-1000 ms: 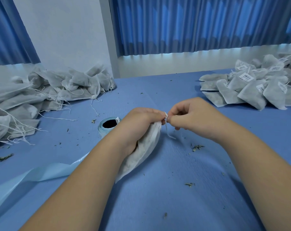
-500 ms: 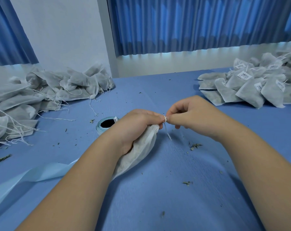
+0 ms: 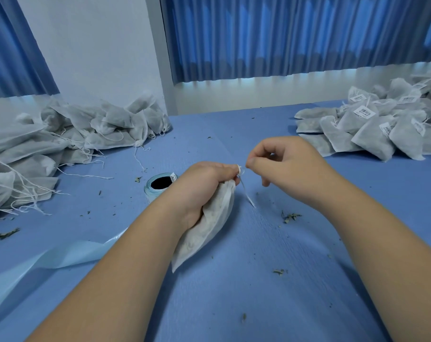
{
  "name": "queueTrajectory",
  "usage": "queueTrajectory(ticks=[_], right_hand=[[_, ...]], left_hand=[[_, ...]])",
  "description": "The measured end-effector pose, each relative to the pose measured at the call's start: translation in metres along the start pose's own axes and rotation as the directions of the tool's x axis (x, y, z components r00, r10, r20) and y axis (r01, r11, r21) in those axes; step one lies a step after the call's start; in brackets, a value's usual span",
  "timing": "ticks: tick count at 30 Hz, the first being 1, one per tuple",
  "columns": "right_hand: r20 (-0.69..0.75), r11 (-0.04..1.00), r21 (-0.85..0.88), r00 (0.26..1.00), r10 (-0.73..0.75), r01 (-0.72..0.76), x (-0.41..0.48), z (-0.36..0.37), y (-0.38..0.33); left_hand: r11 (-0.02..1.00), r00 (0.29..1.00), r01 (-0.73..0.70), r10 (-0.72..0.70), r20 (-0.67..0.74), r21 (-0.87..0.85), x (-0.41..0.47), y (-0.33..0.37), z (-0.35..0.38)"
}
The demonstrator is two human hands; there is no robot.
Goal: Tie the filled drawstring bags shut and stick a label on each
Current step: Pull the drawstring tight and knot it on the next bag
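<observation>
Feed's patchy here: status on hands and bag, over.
Left hand grips bag at its neck. Right hand curled beside the string, pinch unclear. No label visible on bag. Nothing in the way; label roll beside left hand.

Your bag [image 3: 209, 228] is matt, fibrous non-woven cloth; its string [image 3: 247, 196], white twine; the table [image 3: 258, 280], matt ribbed blue.

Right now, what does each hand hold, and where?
The left hand grips the drawstring bag by its gathered neck. The right hand is at the string; hold unclear.

Open table [image 3: 234, 134] between bag heap [image 3: 73, 134] left and labelled pile [image 3: 372, 129] right.
</observation>
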State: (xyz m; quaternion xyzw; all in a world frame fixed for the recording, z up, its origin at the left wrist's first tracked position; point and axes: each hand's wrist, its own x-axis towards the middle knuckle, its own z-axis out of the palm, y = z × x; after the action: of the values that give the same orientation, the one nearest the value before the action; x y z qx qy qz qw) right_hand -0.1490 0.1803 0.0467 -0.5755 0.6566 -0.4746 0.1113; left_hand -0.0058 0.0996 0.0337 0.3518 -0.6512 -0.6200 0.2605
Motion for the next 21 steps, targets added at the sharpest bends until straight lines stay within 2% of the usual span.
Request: queueTrajectory(ticks=[5, 12, 21], right_hand=[[0.073, 0.998, -0.062, 0.997, -0.03, 0.034, -0.0029, 0.004, 0.0004], [0.08, 0.992, -0.113, 0.996, -0.046, 0.055, -0.0027, 0.0046, 0.0006], [0.059, 0.996, -0.086, 0.998, 0.036, -0.031, 0.0, 0.0067, 0.0026]], left_hand=[[1.0, 1.0, -0.004, 0.003, -0.017, -0.028, 0.0003, 0.0008, -0.0003], [0.998, 0.997, -0.062, 0.064, -0.041, 0.026, 0.0, -0.0013, 0.0014], [0.997, 0.996, -0.079, 0.08, -0.04, 0.026, 0.0007, -0.002, 0.0011]])
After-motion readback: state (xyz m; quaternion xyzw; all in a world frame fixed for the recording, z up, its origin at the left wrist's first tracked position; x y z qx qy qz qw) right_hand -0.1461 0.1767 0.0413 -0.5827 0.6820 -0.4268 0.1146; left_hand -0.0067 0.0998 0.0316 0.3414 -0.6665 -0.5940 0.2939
